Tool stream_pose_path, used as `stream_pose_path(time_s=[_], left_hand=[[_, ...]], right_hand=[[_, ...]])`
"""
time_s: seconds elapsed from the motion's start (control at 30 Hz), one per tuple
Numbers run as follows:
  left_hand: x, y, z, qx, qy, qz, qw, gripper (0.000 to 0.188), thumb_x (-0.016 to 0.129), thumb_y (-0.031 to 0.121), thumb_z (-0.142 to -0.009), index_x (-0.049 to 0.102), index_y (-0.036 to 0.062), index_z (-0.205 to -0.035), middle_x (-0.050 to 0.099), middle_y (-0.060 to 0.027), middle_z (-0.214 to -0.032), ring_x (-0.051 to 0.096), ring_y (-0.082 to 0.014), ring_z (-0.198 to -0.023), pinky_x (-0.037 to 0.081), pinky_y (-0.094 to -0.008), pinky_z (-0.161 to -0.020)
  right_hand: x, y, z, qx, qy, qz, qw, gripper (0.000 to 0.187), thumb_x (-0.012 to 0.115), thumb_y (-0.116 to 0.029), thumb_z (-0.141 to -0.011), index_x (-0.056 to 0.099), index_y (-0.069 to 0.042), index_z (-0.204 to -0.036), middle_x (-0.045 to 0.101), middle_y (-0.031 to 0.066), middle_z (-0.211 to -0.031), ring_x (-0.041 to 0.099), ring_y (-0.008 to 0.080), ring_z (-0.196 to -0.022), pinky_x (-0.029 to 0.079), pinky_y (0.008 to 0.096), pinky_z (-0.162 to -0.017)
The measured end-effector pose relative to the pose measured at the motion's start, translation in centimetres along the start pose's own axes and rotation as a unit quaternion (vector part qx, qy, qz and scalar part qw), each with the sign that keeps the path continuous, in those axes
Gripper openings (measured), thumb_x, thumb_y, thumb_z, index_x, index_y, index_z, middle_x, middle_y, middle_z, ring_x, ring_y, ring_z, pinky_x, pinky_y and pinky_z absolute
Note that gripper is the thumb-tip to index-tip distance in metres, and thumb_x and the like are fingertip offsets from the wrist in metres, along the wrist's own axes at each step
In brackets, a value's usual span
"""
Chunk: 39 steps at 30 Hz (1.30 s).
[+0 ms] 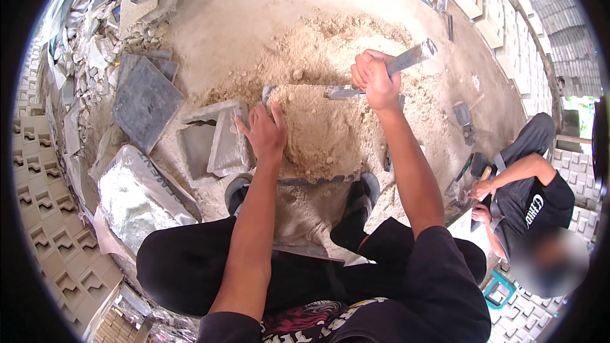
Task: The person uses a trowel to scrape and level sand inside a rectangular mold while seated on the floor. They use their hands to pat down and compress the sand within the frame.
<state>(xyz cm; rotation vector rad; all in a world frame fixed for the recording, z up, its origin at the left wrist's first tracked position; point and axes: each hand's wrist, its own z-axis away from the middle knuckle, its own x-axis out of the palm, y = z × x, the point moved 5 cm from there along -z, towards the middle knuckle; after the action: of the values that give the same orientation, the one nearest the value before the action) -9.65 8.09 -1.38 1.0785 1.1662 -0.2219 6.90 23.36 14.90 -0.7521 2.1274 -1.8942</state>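
My right hand [378, 79] is closed around a long grey bar-like tool [413, 57]. One end sticks out to the upper right, and a flat grey piece shows below the hand at its left, over the sand. I cannot tell whether both belong to one tool. My left hand [267, 130] has its fingers spread at the left edge of a heap of light brown sandy material [321, 124], holding nothing. The material fills the space in front of me, with a dark straight edge [318, 181] along its near side. Close by my left hand, a grey concrete block [229, 143] leans.
A dark square slab [147, 105] and broken rubble [95, 57] lie at left, above a shiny silver sack [136, 187]. Stacked pale blocks [495, 19] line the upper right. At right, another person [534, 184] sits working with a hand tool, near a teal handle [499, 289].
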Motion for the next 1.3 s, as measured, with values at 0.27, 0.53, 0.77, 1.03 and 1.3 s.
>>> stream_pose_path(time_s=[0.27, 0.53, 0.77, 1.03, 1.3], left_hand=[[-0.1, 0.0, -0.2, -0.005, -0.020, -0.007, 1.000, 0.042, 0.036, 0.040, -0.100, 0.051, 0.0011, -0.106, 0.062, -0.0170, -0.108, 0.052, -0.0301, -0.119, 0.005, -0.0571, -0.115], [0.0, 0.1, 0.1, 0.000, -0.011, -0.005, 1.000, 0.040, 0.035, 0.039, -0.101, 0.051, 0.0019, -0.104, 0.063, -0.0183, -0.105, 0.053, -0.0314, -0.117, 0.004, -0.0579, -0.115], [-0.2, 0.3, -0.1, -0.009, -0.032, 0.005, 0.999, 0.046, 0.038, 0.041, -0.100, 0.051, -0.0019, -0.109, 0.062, -0.0192, -0.109, 0.053, -0.0321, -0.118, 0.005, -0.0577, -0.115], [-0.5, 0.2, 0.1, 0.032, 0.018, 0.042, 0.998, 0.058, 0.034, 0.039, -0.100, 0.037, -0.0037, -0.139, 0.045, -0.0234, -0.139, 0.039, -0.0324, -0.134, 0.007, -0.0549, -0.116], [-0.1, -0.5, -0.6, 0.037, -0.003, 0.185, 0.982, 0.056, 0.031, 0.035, -0.101, 0.035, -0.0041, -0.141, 0.039, -0.0260, -0.144, 0.033, -0.0392, -0.137, 0.019, -0.0477, -0.116]], right_hand=[[0.1, 0.0, 0.5, 0.017, -0.011, 0.016, 1.000, 0.033, 0.034, -0.005, -0.088, 0.030, -0.011, -0.056, 0.029, -0.0020, -0.048, 0.023, 0.0074, -0.040, 0.022, 0.0248, -0.038], [0.5, 0.3, 0.8, -0.004, 0.012, -0.003, 1.000, 0.031, 0.034, -0.002, -0.085, 0.029, -0.011, -0.055, 0.030, -0.0005, -0.049, 0.023, 0.0081, -0.042, 0.024, 0.0249, -0.039], [2.0, 0.1, 1.3, -0.010, 0.067, -0.028, 0.997, 0.037, 0.039, 0.000, -0.089, 0.029, -0.011, -0.055, 0.030, -0.0048, -0.049, 0.024, 0.0049, -0.044, 0.019, 0.0241, -0.040], [4.3, 0.9, 1.2, -0.025, 0.064, -0.002, 0.998, 0.034, 0.030, -0.001, -0.083, 0.028, -0.012, -0.052, 0.027, -0.0014, -0.045, 0.020, 0.0079, -0.039, 0.020, 0.0245, -0.036], [5.4, 2.2, 0.6, -0.038, 0.051, 0.024, 0.998, 0.038, 0.042, 0.000, -0.085, 0.035, -0.011, -0.049, 0.033, -0.0043, -0.045, 0.026, 0.0050, -0.041, 0.017, 0.0258, -0.039]])
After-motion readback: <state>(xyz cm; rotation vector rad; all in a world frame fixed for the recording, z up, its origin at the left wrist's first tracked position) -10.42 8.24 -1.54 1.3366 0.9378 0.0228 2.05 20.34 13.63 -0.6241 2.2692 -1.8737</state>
